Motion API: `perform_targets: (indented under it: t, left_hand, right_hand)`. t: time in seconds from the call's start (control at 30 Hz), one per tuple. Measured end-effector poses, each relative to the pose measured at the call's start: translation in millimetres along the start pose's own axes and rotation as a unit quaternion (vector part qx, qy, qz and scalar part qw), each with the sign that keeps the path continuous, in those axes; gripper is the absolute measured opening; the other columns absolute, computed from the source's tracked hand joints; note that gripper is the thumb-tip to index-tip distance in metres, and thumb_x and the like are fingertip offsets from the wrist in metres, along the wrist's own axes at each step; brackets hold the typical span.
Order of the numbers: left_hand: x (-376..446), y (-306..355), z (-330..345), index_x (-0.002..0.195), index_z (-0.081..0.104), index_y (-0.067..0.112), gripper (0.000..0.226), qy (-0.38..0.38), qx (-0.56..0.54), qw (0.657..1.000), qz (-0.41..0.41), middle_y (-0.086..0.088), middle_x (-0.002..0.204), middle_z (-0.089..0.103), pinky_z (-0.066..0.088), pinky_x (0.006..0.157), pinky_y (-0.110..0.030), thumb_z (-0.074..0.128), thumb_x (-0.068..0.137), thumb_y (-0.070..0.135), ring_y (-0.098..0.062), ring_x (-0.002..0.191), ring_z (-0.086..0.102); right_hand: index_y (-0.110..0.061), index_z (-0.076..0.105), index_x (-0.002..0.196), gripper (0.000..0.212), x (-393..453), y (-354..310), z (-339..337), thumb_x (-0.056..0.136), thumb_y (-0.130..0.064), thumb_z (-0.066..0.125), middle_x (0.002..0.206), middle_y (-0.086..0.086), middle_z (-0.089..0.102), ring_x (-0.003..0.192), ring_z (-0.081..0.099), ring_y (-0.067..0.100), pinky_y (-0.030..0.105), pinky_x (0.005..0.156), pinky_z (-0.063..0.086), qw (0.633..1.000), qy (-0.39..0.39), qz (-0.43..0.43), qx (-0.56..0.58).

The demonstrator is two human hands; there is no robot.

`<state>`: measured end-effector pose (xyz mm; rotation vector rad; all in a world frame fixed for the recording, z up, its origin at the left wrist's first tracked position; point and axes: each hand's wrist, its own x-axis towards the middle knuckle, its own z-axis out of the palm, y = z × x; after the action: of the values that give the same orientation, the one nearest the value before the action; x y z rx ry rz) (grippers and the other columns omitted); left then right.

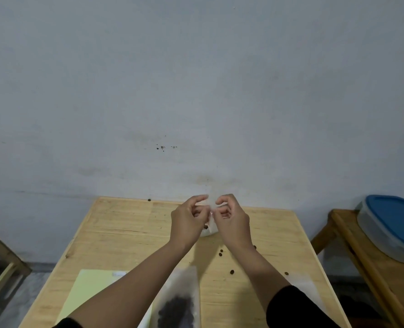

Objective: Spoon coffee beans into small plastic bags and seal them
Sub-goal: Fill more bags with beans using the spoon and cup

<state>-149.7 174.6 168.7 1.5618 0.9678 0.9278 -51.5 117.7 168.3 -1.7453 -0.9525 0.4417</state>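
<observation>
**Head view: both hands pinch a small bag above the table**

Head view shows the left hand [188,217] and the right hand [231,217] raised close together over the far part of the wooden table [125,233]. Between them hangs a small plastic bag [210,204], thin and almost clear, so its edges are hard to follow against the grey wall [196,91]. The thumb and first fingers of each hand are curled and pinch the upper part of the bag, one hand on each side; the other fingers are loosely bent. A few dark beans seem to sit low in it, near the palms, but this part is blurred.

The bag looks very light and soft, with no stiffness of its own, and probably slippery film. I judge the best hold is at the top strip, on both sides of the mouth, because pressing lower would push the beans around. Sealing will likely need an even squeeze along the strip.

Nearer to the person lies a larger pouch of coffee beans [178,304], beside a pale yellow sheet [89,290]. Some loose beans [221,253] lie scattered on the wood under the right wrist. On a separate stand to the right rests a container with a blue lid [390,223].
</observation>
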Motion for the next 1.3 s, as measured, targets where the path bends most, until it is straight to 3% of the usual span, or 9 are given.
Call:
perform_targets:
  t: [0.13, 0.43, 0.53, 0.67, 0.83, 0.97, 1.07, 1.2, 1.3]
  left_hand:
    - [1.3, 3.6, 2.6, 0.109, 0.061, 0.030, 0.033, 0.005, 0.010, 1.000, 0.014, -0.001, 0.074, 0.072, 0.045, 0.054, -0.008, 0.060, 0.087, 0.006, -0.006, 0.063, 0.065]
    - [4.1, -6.6, 4.3, 0.103, 0.069, 0.025, 0.021, -0.031, 0.095, 0.995, 0.003, 0.009, 0.071, 0.068, 0.043, 0.042, -0.009, 0.059, 0.089, 0.011, 0.003, 0.062, 0.061]
    - [7.2, -10.3, 4.0, 0.103, 0.070, 0.026, 0.022, -0.034, 0.127, 0.991, 0.010, 0.009, 0.070, 0.065, 0.044, 0.041, -0.010, 0.059, 0.089, 0.013, 0.003, 0.059, 0.058]
    - [8.1, -13.8, 6.0, 0.102, 0.071, 0.025, 0.023, -0.022, 0.143, 0.989, 0.029, 0.005, 0.071, 0.068, 0.046, 0.043, -0.011, 0.059, 0.088, 0.012, -0.001, 0.059, 0.059]
    - [16.7, -19.7, -5.8, 0.092, 0.075, 0.017, 0.024, 0.060, 0.177, 0.981, 0.049, 0.006, 0.065, 0.066, 0.040, 0.059, -0.003, 0.058, 0.083, 0.003, 0.000, 0.056, 0.056]
    - [21.1, -20.6, -10.5, 0.094, 0.074, 0.016, 0.021, 0.003, 0.167, 0.983, 0.075, 0.005, 0.070, 0.069, 0.046, 0.063, -0.009, 0.058, 0.085, 0.004, -0.008, 0.064, 0.063]
    - [19.9, -22.5, -16.6, 0.102, 0.070, 0.020, 0.022, -0.058, 0.110, 0.987, 0.106, 0.011, 0.080, 0.069, 0.047, 0.068, -0.008, 0.059, 0.089, 0.007, -0.001, 0.072, 0.065]
    - [19.9, -31.0, -26.2, 0.124, 0.048, 0.041, 0.047, -0.128, 0.061, 0.985, 0.103, 0.012, 0.107, 0.065, 0.049, 0.087, -0.016, 0.066, 0.086, 0.020, 0.000, 0.099, 0.062]
    - [23.6, -40.3, -33.3, 0.136, 0.034, 0.041, 0.087, -0.182, 0.098, 0.975, 0.082, 0.018, 0.132, 0.051, 0.038, 0.102, -0.015, 0.084, 0.066, 0.030, 0.007, 0.122, 0.046]
  right_hand:
    - [-0.018, 0.068, 0.088, 0.017, 2.9, 0.5, -2.9, 0.088, -0.005, 0.057, 0.078, -0.013, 0.068, 0.074, 0.061, -0.006, 0.004, 0.066, 0.043, 1.000, -0.017, -0.011, 0.020]
    - [-0.011, 0.072, 0.086, 0.007, 11.4, 5.5, -8.2, 0.080, -0.012, 0.071, 0.076, -0.007, 0.069, 0.067, 0.061, -0.006, 0.003, 0.065, 0.044, 0.997, -0.046, 0.053, 0.018]
    - [-0.014, 0.071, 0.084, 0.005, 12.7, 7.8, -5.9, 0.081, -0.012, 0.068, 0.075, -0.004, 0.066, 0.074, 0.061, 0.005, 0.008, 0.063, 0.045, 0.997, -0.038, 0.074, 0.003]
    - [-0.023, 0.068, 0.078, 0.015, 11.6, 10.5, -1.3, 0.081, -0.009, 0.064, 0.053, -0.011, 0.055, 0.057, 0.055, 0.002, 0.025, 0.077, 0.041, 0.996, -0.030, 0.078, -0.024]
    - [-0.024, 0.072, 0.075, 0.027, 10.5, 11.9, -5.2, 0.080, -0.002, 0.057, 0.064, -0.006, 0.062, 0.068, 0.056, 0.010, 0.025, 0.081, 0.046, 0.998, 0.004, 0.057, -0.038]
    - [-0.027, 0.073, 0.094, 0.032, 15.3, 10.5, -2.8, 0.087, -0.005, 0.051, 0.089, 0.002, 0.057, 0.077, 0.054, 0.012, 0.006, 0.063, 0.041, 0.996, -0.047, 0.046, -0.056]
    - [-0.027, 0.071, 0.104, 0.030, 18.0, 8.7, -0.6, 0.091, -0.009, 0.050, 0.093, -0.001, 0.051, 0.075, 0.054, 0.009, 0.006, 0.062, 0.042, 0.995, -0.070, 0.035, -0.061]
    - [-0.031, 0.069, 0.107, 0.033, 17.6, 11.1, 5.2, 0.092, -0.010, 0.048, 0.088, -0.006, 0.048, 0.080, 0.059, 0.022, 0.021, 0.070, 0.047, 0.994, -0.081, 0.041, -0.059]
    - [-0.035, 0.068, 0.107, 0.035, 17.9, 13.9, 7.3, 0.091, -0.011, 0.049, 0.089, -0.006, 0.050, 0.082, 0.060, 0.021, 0.029, 0.078, 0.049, 0.993, -0.087, 0.044, -0.073]
